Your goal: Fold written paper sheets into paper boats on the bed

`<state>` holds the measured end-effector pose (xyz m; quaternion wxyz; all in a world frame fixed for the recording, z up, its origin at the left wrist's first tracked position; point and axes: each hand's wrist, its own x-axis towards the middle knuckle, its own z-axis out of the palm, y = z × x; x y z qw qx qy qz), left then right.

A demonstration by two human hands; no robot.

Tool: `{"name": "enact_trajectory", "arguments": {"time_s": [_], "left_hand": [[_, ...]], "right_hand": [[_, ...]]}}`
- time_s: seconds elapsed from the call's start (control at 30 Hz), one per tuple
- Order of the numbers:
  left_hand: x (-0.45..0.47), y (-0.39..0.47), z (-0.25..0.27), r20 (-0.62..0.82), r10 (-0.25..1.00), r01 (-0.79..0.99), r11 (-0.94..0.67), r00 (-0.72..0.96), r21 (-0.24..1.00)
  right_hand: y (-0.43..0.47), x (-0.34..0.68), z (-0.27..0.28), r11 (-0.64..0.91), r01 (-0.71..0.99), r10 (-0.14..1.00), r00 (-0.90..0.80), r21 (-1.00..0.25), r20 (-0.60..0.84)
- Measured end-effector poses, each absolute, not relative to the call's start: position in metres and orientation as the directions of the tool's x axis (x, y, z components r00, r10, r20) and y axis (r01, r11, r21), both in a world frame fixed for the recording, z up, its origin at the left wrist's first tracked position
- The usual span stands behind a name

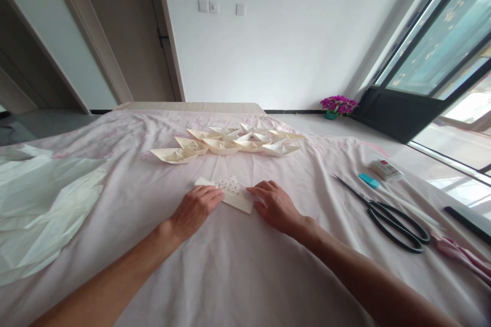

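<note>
A piece of folded cream paper (237, 197) with a small dotted print on its upper part lies on the cloth between my hands. My left hand (196, 209) rests on its left portion, fingers together and pressing it down; the thumb is mostly hidden. At the right edge of the paper is my right hand (276, 207), with thumb and index finger apart and their tips close to or touching the corner. Just beyond, several folded paper boats (221, 146) stand in close rows, cream and whitish, some with printed dots.
A pinkish cloth (153, 245) covers the surface. Black-handled scissors (383, 217), a blue eraser (369, 180) and a small clear-wrapped pack (385, 169) lie at right. Crumpled pale sheeting (46, 214) spreads at left. Purple flowers (339, 104) stand by the wall.
</note>
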<state>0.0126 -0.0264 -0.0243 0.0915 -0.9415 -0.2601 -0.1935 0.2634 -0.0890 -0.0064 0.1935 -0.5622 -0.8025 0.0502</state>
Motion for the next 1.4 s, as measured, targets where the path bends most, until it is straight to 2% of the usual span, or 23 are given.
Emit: {"name": "enact_trajectory", "arguments": {"time_s": [0.13,0.23,0.4,0.57,0.73,0.97,1.2,1.4], "left_hand": [[0.011,-0.017,-0.019,0.372,0.546,0.590,-0.807,0.751,-0.005],[0.023,-0.032,-0.014,0.331,0.614,0.616,-0.780,0.717,0.111],[0.045,-0.050,-0.010,0.286,0.605,0.542,-0.795,0.743,0.273],[0.040,-0.032,-0.011,0.156,0.590,0.485,-0.763,0.792,0.427],[0.036,-0.024,-0.013,0.112,0.583,0.446,-0.718,0.805,0.535],[0.037,-0.024,-0.014,0.133,0.620,0.438,-0.674,0.773,0.595],[0.036,-0.024,-0.014,0.150,0.629,0.421,-0.659,0.763,0.624],[0.032,-0.025,-0.015,0.165,0.616,0.376,-0.647,0.770,0.663]], "right_hand": [[-0.088,0.246,-0.008,0.411,0.850,0.905,-0.336,-0.331,0.260],[-0.085,0.240,-0.009,0.430,0.838,0.896,-0.352,-0.335,0.271],[-0.082,0.243,-0.010,0.449,0.822,0.887,-0.362,-0.351,0.285],[-0.080,0.246,-0.012,0.447,0.824,0.889,-0.367,-0.349,0.274],[-0.078,0.248,-0.014,0.478,0.811,0.872,-0.393,-0.337,0.292],[-0.076,0.254,-0.013,0.511,0.780,0.857,-0.430,-0.361,0.285],[-0.079,0.255,-0.007,0.547,0.768,0.835,-0.474,-0.332,0.280],[-0.081,0.260,-0.002,0.682,0.669,0.731,-0.612,-0.296,0.302]]}}
